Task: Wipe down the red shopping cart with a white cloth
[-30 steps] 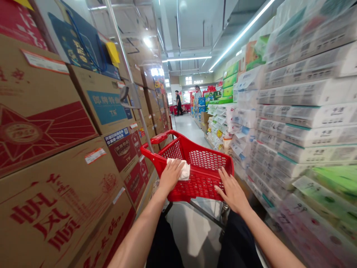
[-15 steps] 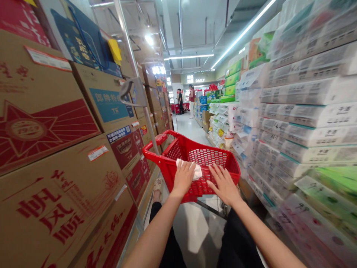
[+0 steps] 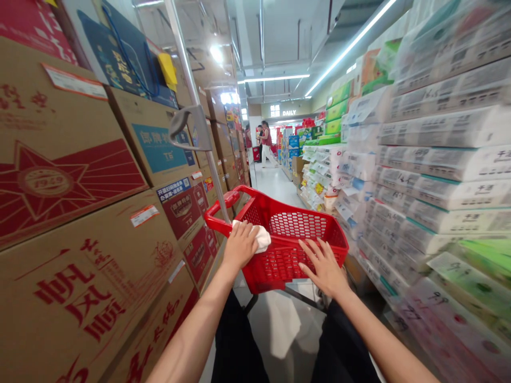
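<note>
A red plastic shopping cart point(image 3: 297, 218) with a mesh basket stands side-on in front of me. My left hand point(image 3: 241, 244) presses a white cloth point(image 3: 261, 239) against the near side of the basket, close to the cart's handle point(image 3: 219, 210). The fingers of that hand lie over the cloth, which sticks out to their right. My right hand point(image 3: 325, 266) has its fingers spread at the near side of the basket, toward its right end. Nothing is in that hand. Whether its fingertips touch the red plastic is hard to make out.
Stacked cardboard cartons point(image 3: 75, 287) line the left side, with a metal pole point(image 3: 186, 64) carrying a grey bracket point(image 3: 191, 127) before them. Piled tissue packs point(image 3: 435, 175) flank the right. Down the aisle floor point(image 3: 267, 178), a person in a red vest point(image 3: 266, 141) walks near another person.
My left hand has slid leftward along the basket with the cloth, toward the handle. My right hand stays nearly where it was. The distant person in the red vest has moved left.
</note>
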`<action>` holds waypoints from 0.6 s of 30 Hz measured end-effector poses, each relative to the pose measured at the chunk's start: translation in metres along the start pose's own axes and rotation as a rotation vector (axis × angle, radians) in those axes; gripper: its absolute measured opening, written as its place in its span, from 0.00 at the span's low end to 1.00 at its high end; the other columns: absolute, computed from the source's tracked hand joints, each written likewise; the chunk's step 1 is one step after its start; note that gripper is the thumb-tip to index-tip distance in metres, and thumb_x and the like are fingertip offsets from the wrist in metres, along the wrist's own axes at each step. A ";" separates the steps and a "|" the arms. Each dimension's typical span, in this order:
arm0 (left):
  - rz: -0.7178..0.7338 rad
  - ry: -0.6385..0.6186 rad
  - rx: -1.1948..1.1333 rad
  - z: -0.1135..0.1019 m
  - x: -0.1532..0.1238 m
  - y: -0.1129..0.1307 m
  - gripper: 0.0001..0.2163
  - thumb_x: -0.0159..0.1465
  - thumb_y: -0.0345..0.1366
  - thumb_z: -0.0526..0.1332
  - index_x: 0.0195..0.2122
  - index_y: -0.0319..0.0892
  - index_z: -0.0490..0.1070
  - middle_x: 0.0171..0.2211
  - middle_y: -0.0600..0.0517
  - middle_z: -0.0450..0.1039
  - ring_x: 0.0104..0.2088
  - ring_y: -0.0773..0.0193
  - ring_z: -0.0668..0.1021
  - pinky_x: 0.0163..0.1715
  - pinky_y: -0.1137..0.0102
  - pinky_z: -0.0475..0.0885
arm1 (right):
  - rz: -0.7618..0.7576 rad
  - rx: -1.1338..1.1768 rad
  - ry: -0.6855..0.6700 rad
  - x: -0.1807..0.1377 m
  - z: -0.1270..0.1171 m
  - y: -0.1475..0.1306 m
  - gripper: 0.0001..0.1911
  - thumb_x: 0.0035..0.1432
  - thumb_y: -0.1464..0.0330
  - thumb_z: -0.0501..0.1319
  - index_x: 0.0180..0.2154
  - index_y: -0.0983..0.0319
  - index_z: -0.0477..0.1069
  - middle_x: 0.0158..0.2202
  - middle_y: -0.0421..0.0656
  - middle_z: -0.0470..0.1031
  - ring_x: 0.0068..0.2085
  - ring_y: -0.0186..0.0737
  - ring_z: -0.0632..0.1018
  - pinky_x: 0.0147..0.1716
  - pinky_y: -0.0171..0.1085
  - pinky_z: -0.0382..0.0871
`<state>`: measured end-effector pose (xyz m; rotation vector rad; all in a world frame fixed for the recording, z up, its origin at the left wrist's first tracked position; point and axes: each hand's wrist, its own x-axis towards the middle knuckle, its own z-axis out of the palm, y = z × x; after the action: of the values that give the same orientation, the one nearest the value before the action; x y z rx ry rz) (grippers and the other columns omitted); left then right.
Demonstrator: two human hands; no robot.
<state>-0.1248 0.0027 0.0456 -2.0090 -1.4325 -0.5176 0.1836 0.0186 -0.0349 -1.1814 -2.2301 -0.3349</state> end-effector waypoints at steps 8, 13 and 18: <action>-0.143 0.035 -0.078 0.008 0.005 0.046 0.19 0.69 0.45 0.54 0.56 0.43 0.70 0.54 0.43 0.72 0.63 0.46 0.65 0.68 0.47 0.48 | 0.033 -0.015 0.067 -0.003 0.002 -0.019 0.36 0.66 0.50 0.53 0.70 0.52 0.47 0.68 0.44 0.59 0.69 0.58 0.52 0.66 0.64 0.47; -0.061 -0.003 -0.214 0.023 0.007 0.103 0.22 0.70 0.48 0.52 0.61 0.44 0.65 0.59 0.45 0.69 0.66 0.48 0.60 0.69 0.47 0.45 | 0.039 -0.014 0.083 -0.010 -0.005 -0.031 0.37 0.65 0.50 0.53 0.70 0.55 0.49 0.69 0.46 0.58 0.69 0.60 0.53 0.65 0.65 0.48; 0.096 -0.035 -0.249 0.023 0.005 0.092 0.22 0.71 0.48 0.51 0.64 0.48 0.62 0.64 0.49 0.64 0.70 0.53 0.55 0.70 0.50 0.44 | -0.022 0.042 0.006 -0.015 -0.025 -0.015 0.39 0.67 0.51 0.52 0.72 0.56 0.41 0.69 0.44 0.58 0.66 0.53 0.61 0.65 0.57 0.55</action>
<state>-0.0377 0.0011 0.0083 -2.2800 -1.3385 -0.6485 0.1874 -0.0115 -0.0236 -1.1329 -2.2361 -0.2979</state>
